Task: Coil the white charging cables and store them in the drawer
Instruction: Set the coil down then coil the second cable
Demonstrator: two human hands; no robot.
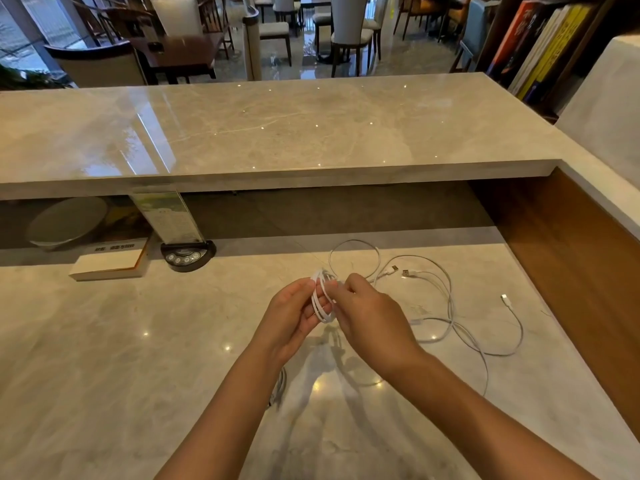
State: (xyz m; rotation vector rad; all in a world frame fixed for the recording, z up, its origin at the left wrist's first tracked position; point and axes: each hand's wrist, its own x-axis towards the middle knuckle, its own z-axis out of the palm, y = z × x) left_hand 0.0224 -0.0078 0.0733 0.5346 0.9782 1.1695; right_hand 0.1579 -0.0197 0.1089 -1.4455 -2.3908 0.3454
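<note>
Item one, the coil [322, 299]: several white loops of charging cable, held upright above the marble desk [138, 341], between my two hands, just off centre. My left hand [294, 311] sits palm up and tilted inward, fingers loosely curled round the left side of the loops, thumb near the top. My right hand [367, 310] comes in from the right, back of the hand to the camera, knuckles bent, fingertips pinching the right edge of the same loops. Both forearms run up from the lower edge and converge on the coil.

Item two, loose cables [450, 306]: white, lying slack on the desk right of my hands, in overlapping loops. Two USB plugs [400, 271] lie close together beyond my right hand; a small connector [504, 298] rests farther right, near the wooden side panel [568, 258].

Item three, far left under the raised counter [277, 133]: a book [109, 263] lying flat, a black round base with buttons [187, 256] beside it, a leaflet stand [166, 216] rising from that base.
</note>
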